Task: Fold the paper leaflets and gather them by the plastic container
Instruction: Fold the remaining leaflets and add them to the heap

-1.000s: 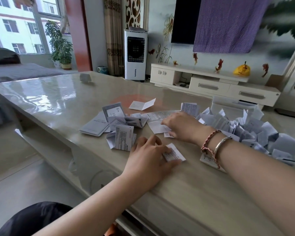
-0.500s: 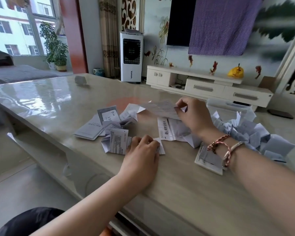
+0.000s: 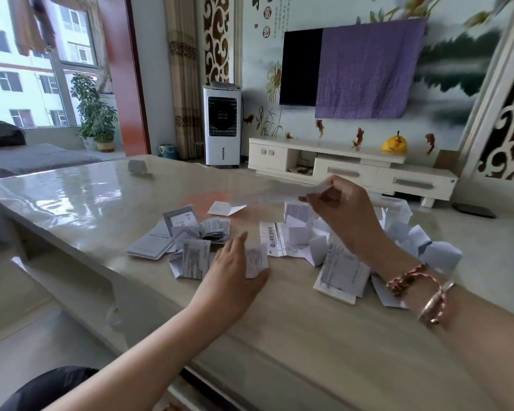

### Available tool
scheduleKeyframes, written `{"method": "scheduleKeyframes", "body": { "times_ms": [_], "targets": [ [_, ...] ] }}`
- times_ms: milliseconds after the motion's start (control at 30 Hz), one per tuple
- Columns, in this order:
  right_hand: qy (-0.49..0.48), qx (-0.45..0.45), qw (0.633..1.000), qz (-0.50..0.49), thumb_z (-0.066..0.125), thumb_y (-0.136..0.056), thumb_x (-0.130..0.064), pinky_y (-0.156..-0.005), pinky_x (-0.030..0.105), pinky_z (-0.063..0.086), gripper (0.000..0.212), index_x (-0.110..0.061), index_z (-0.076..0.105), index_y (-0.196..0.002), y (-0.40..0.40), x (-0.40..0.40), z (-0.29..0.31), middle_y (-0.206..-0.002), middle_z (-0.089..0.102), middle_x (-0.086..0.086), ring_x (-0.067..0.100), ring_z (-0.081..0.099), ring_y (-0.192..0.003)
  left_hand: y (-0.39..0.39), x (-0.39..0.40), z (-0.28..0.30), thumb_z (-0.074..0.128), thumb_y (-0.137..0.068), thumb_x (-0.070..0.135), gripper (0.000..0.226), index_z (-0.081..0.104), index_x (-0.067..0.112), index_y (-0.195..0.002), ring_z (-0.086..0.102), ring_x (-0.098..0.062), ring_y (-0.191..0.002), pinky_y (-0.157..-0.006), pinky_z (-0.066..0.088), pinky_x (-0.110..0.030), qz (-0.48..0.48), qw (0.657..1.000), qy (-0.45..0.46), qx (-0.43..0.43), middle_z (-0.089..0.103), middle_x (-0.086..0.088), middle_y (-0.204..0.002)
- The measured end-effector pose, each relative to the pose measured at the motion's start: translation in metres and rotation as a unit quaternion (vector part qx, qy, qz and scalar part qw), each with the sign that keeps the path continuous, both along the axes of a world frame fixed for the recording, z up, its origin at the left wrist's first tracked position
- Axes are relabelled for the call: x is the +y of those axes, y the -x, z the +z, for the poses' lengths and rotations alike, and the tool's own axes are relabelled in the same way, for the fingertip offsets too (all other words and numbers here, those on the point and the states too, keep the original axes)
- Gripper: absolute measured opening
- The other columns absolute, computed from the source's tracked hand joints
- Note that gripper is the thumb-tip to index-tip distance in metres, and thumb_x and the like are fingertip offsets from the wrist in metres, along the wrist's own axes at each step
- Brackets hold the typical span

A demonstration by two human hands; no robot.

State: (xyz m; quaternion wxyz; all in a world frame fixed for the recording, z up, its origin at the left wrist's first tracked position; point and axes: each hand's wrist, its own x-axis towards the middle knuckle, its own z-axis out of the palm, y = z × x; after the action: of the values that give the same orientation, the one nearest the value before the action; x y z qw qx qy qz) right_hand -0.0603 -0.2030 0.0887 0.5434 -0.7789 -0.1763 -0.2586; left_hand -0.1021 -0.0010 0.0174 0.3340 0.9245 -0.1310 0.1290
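My right hand (image 3: pixel 337 207) is raised above the table and pinches one end of a long unfolded leaflet (image 3: pixel 279 192), blurred, stretching left in the air. My left hand (image 3: pixel 235 269) lies on the table with a small folded leaflet (image 3: pixel 255 260) between its thumb and fingers. A loose group of folded leaflets (image 3: pixel 190 241) lies left of that hand. A bigger heap of folded leaflets (image 3: pixel 410 241) spreads under and behind my right forearm. The clear plastic container (image 3: pixel 398 204) shows only as a rim behind the heap.
The glossy beige table (image 3: pixel 86 197) stretches far left, with a small pale object (image 3: pixel 137 167) near its back edge. One open leaflet (image 3: pixel 224 209) lies alone behind the left group. A flat printed leaflet (image 3: pixel 272 238) lies between my hands. The table's front edge runs diagonally below my arms.
My right hand picked a leaflet from the table and lifted it upward, the paper unfolding out to the left. My left hand slid left along the table with the small folded leaflet.
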Motion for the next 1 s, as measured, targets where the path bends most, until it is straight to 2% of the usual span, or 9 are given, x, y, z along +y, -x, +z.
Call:
{"method": "scheduleKeyframes", "body": {
  "times_ms": [133,267,333,433,533,667,800,900,1000],
  "targets": [
    [0.027,0.027,0.997,0.061,0.068,-0.082,0.002,-0.085,0.026,0.053,0.013,-0.01,0.062,-0.082,0.03,-0.011,-0.016,-0.1,0.072,-0.001,0.008,0.067,-0.1,0.008,0.004,0.003,0.069,-0.084,0.033,0.086,0.018,0.012,-0.149,0.031,-0.017,-0.139,-0.109,0.022,-0.019,0.012,0.997,0.06,-0.039,0.031,-0.004,-0.152],
    [0.058,0.081,0.992,0.079,0.072,-0.078,0.003,-0.084,0.023,0.054,0.014,-0.006,0.063,-0.084,0.059,-0.023,-0.039,-0.108,0.07,0.0,0.005,0.065,-0.103,0.011,0.014,-0.007,0.081,-0.068,0.038,0.115,0.005,0.017,-0.152,0.037,-0.022,-0.136,-0.112,0.033,-0.031,-0.019,0.994,0.102,-0.023,0.034,-0.006,-0.149],
    [0.074,0.111,0.987,0.089,0.075,-0.077,-0.003,-0.087,0.025,0.054,0.014,-0.007,0.064,-0.085,0.071,-0.029,-0.049,-0.109,0.07,-0.002,0.005,0.065,-0.103,0.016,0.02,-0.013,0.085,-0.067,0.026,0.104,0.022,0.018,-0.149,0.038,-0.016,-0.134,-0.106,0.03,-0.015,-0.038,0.997,0.061,-0.037,0.034,0.001,-0.147],
    [0.108,0.134,0.98,0.099,0.07,-0.08,-0.002,-0.089,0.021,0.051,0.011,-0.009,0.064,-0.086,0.081,-0.036,-0.059,-0.106,0.072,-0.004,0.004,0.065,-0.103,0.024,0.023,-0.016,0.084,-0.066,0.016,0.067,0.056,0.026,-0.127,0.04,-0.012,-0.13,-0.104,0.03,-0.02,-0.078,0.992,-0.011,-0.1,0.04,0.008,-0.142],
    [0.14,0.155,0.975,0.078,0.073,-0.079,-0.002,-0.081,0.022,0.052,0.018,-0.014,0.063,-0.088,0.083,-0.036,-0.063,-0.096,0.073,-0.007,0.006,0.068,-0.092,0.023,0.021,-0.026,0.078,-0.067,0.005,0.05,0.069,0.028,-0.11,0.046,-0.011,-0.119,-0.098,0.03,-0.015,-0.112,0.986,-0.046,-0.117,0.054,0.019,-0.12],
    [0.175,0.156,0.971,0.045,0.075,-0.077,-0.01,-0.065,0.015,0.044,0.017,-0.02,0.065,-0.087,0.079,-0.028,-0.064,-0.084,0.071,-0.003,0.001,0.061,-0.069,0.023,0.02,-0.03,0.065,-0.07,-0.004,0.039,0.072,0.025,-0.094,0.056,-0.004,-0.094,-0.082,0.043,-0.019,-0.11,0.991,-0.012,-0.079,0.065,0.018,-0.094],
    [0.195,0.167,0.966,0.018,0.066,-0.087,-0.025,-0.064,0.018,0.043,0.01,-0.02,0.066,-0.079,0.068,-0.017,-0.06,-0.076,0.068,-0.005,0.002,0.06,-0.068,0.023,0.017,-0.024,0.064,-0.083,0.006,0.014,0.069,0.019,-0.079,0.052,0.0,-0.06,-0.055,0.036,-0.012,-0.074,0.993,0.085,-0.032,0.064,0.006,-0.069],
    [0.2,0.198,0.96,-0.018,0.057,-0.093,-0.035,-0.069,0.024,0.05,0.012,-0.032,0.061,-0.082,0.059,-0.009,-0.056,-0.079,0.069,-0.007,0.007,0.064,-0.073,0.017,0.015,-0.022,0.066,-0.087,0.023,0.01,0.061,0.027,-0.079,0.053,0.003,-0.06,-0.056,0.038,-0.01,-0.026,0.992,0.117,-0.025,0.064,0.011,-0.07],
    [0.239,0.222,0.943,-0.068,0.055,-0.093,-0.042,-0.062,0.021,0.046,0.02,-0.03,0.055,-0.076,0.049,-0.007,-0.06,-0.079,0.064,-0.014,0.001,0.059,-0.072,0.01,0.013,-0.02,0.067,-0.085,0.026,0.021,0.051,0.029,-0.098,0.054,-0.001,-0.067,-0.056,0.037,-0.01,0.02,0.994,0.105,0.013,0.06,0.013,-0.077]
  ]
}}
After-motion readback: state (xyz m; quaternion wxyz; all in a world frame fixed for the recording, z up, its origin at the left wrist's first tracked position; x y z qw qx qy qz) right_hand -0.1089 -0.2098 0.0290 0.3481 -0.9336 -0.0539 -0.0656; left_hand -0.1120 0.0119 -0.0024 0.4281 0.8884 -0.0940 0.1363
